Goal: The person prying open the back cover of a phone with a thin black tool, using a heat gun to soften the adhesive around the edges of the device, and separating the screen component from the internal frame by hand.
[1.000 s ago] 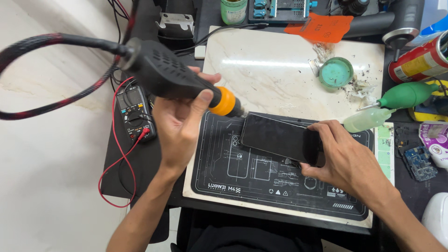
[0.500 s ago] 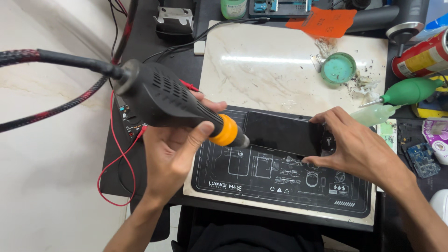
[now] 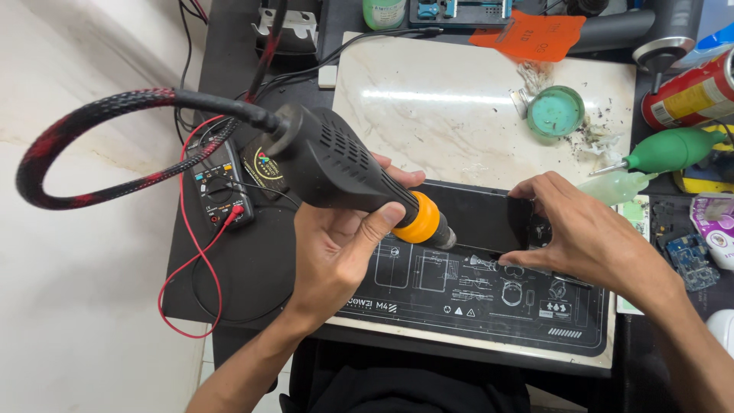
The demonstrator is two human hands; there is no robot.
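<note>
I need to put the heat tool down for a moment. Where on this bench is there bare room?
The marble slab is bare between the phone and the orange card. The dark round pad below the multimeter is open too. The right side, around the green dish, is cluttered.

Both forearms are bare from the lower frame edge to the wrists; no sleeves, watch, bracelet or gloves show. The left hand (image 3: 336, 245) and the right hand (image 3: 585, 233) wear no rings, and the fingernails that show are short and unpainted. Dark clothing, black or near it, covers the lap at the bottom edge.
</note>
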